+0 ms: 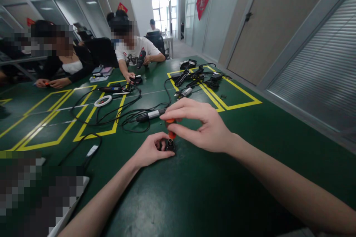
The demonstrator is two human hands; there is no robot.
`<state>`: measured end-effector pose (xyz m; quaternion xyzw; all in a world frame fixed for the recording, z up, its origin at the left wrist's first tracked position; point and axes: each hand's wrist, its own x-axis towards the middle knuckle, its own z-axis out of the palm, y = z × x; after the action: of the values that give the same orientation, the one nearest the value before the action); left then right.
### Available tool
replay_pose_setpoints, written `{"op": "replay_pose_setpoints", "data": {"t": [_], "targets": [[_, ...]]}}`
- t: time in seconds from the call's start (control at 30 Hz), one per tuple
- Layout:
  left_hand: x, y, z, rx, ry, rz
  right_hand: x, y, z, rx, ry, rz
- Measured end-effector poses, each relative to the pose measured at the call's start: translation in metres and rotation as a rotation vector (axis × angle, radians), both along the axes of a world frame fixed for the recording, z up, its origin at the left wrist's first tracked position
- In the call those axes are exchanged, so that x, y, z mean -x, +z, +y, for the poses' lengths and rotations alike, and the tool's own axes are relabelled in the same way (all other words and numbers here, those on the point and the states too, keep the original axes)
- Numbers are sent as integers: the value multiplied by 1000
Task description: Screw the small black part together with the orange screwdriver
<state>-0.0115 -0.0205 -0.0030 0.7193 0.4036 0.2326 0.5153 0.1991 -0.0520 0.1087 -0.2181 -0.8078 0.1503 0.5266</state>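
Several cables [130, 117] beyond; right hand [201, 124] partly hides orange tool [171, 133].

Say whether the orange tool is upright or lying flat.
Upright: the right hand holds the orange tool on end, pointing down at the small black part in the left hand.

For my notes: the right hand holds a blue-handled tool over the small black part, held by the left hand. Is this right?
Not blue: the head view shows an orange and dark handle. The right hand does hold the tool over the small black part, held by the left hand.
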Motion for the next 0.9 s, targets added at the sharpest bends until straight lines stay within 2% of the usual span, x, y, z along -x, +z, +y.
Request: {"op": "replay_pose_setpoints", "data": {"t": [0.23,0.5,0.63,0.8,0.9], "targets": [[9,2,14,193,-53,-132,-1,3,-1,42,26,-23],[17,6,26,351,-126,-151,-1,6,-4,108,52,-75],[19,8,27,349,-90,-202,0,5,-3,98,52,-52],[16,6,25,287,-99,-153,1,1,1,23,-17,-10],[15,6,26,323,-105,-144,1,0,0,-3,-29,-10]]}}
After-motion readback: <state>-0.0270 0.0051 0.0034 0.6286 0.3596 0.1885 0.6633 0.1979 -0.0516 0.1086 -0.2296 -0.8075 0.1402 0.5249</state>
